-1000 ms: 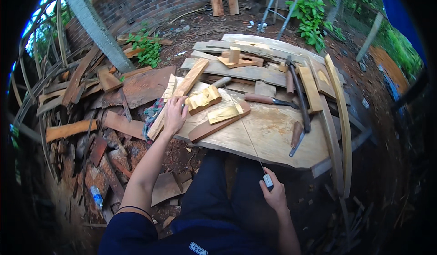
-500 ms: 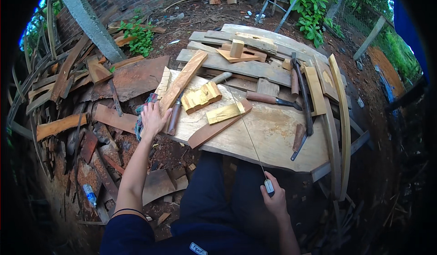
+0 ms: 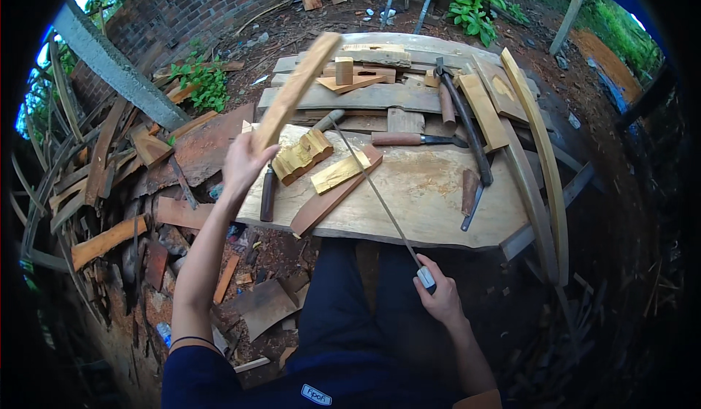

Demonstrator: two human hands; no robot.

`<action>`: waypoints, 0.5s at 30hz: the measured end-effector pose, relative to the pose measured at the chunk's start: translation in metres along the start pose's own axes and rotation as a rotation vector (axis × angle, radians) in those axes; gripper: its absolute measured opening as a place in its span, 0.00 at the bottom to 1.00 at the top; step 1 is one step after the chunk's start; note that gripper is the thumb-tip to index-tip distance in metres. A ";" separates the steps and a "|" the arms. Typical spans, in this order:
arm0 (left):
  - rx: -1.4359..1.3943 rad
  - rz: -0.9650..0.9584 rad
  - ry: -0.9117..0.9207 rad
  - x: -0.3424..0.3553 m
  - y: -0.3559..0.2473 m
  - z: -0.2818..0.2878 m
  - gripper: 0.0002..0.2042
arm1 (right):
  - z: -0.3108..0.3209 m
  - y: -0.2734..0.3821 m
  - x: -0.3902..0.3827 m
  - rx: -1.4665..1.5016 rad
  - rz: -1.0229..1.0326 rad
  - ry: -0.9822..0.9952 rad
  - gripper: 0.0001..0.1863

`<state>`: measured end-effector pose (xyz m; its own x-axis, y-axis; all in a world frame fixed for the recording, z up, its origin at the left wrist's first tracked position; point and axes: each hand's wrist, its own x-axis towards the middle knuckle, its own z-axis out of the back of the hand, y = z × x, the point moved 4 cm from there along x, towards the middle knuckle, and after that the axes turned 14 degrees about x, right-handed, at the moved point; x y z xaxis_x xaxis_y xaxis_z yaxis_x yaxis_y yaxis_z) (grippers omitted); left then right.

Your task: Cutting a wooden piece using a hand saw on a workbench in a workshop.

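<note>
On the workbench, a grooved yellow block, a dark-handled tool and a flat yellow block on a brown board lay between the 2 hands; a hammer and 2 curved strips lay farther right. The left hand was clamped on the lower end of a straight, light-brown bar, tilted over the bench's left side. The right hand gripped the grey handle of a long, thin rod-like tool near the front edge.
</note>
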<state>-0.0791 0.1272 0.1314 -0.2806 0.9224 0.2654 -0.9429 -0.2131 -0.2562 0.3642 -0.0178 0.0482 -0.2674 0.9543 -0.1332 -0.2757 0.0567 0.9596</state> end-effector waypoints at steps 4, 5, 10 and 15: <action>-0.431 0.041 0.598 0.038 -0.086 -0.045 0.29 | 0.001 -0.008 0.001 -0.018 -0.020 -0.009 0.27; -0.492 0.056 0.663 0.052 -0.106 -0.064 0.28 | 0.000 -0.008 0.000 -0.018 0.024 -0.019 0.27; -0.882 0.224 0.787 0.105 -0.243 -0.115 0.22 | 0.000 -0.008 -0.005 -0.003 0.002 -0.030 0.28; -0.824 0.306 0.506 0.133 -0.287 -0.167 0.14 | -0.011 -0.008 0.004 -0.005 0.003 -0.008 0.28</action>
<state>0.1845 0.3650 0.0856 -0.2001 0.9342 -0.2954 -0.3723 -0.3514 -0.8590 0.3553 -0.0176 0.0372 -0.2603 0.9569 -0.1284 -0.2798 0.0525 0.9586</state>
